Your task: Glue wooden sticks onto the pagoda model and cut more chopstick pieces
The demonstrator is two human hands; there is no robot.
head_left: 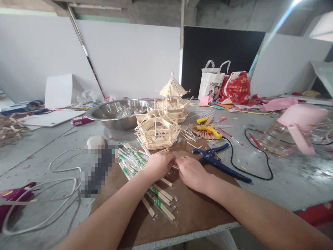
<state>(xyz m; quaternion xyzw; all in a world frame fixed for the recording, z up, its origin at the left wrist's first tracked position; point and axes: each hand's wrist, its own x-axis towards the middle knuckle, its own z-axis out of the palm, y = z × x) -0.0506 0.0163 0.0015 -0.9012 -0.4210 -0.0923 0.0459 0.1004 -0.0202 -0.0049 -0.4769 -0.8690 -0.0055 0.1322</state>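
My left hand [160, 164] and my right hand [191, 172] meet over the brown board, their curled fingers almost touching. Both are closed, and whatever they pinch is hidden behind the knuckles. Below and left of them lies a pile of paired wooden chopsticks [162, 208] in clear wrappers with green print. My left forearm crosses this pile. Just beyond the hands stands an open, many-sided frame of wooden sticks [158, 133]. Behind it rises a stick pavilion [172, 88] with a pointed roof. To the right of my right hand lies a blue-handled cutter [221, 163].
A yellow glue gun [209, 130] with a black cord lies beyond the cutter. The steel basin [117, 121] stands back left, and a pink-lidded bottle [283, 133] stands right. A white cable [62, 180] loops on the left. Bags, including a red one [236, 87], stand behind.
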